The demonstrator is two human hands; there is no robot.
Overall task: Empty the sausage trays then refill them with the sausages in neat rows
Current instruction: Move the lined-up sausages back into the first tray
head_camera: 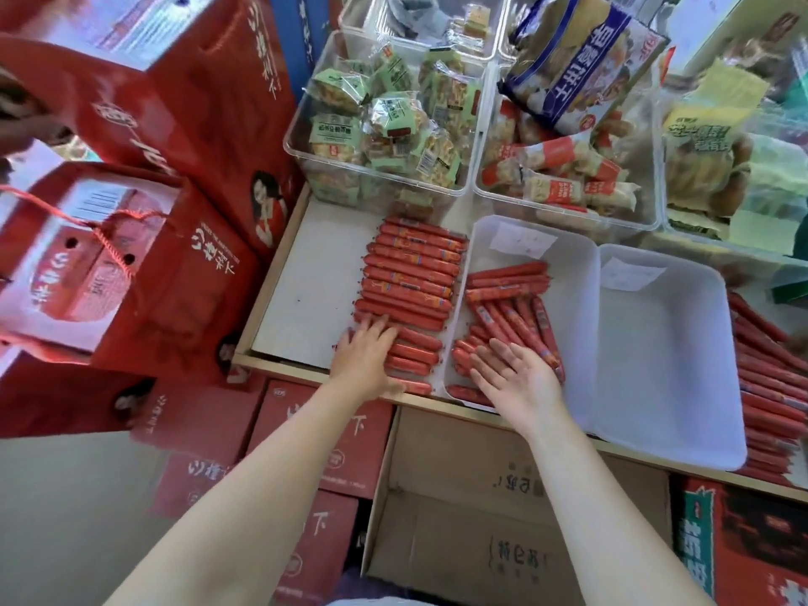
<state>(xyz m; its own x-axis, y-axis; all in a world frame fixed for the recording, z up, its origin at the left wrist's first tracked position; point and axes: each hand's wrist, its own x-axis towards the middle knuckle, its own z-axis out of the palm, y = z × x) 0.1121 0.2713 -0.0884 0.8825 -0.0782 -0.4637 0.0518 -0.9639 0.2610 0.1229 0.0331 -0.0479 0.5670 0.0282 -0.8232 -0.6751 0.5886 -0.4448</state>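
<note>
Resting my flat left hand [365,347] on the counter's sausages [411,273] and my empty, spread right hand [516,373] over those in the tray [581,273], I judge them light, firm, slippery, best gathered mid-length.

shelf: wood-edged display shelf [280,273], white bare base
left of shelf: stacked red gift boxes [131,273]
below shelf: open cardboard carton [463,509], flat red cartons [323,430]
floor: pale grey floor [74,509], lower left of shelf
light: bright, even
</note>
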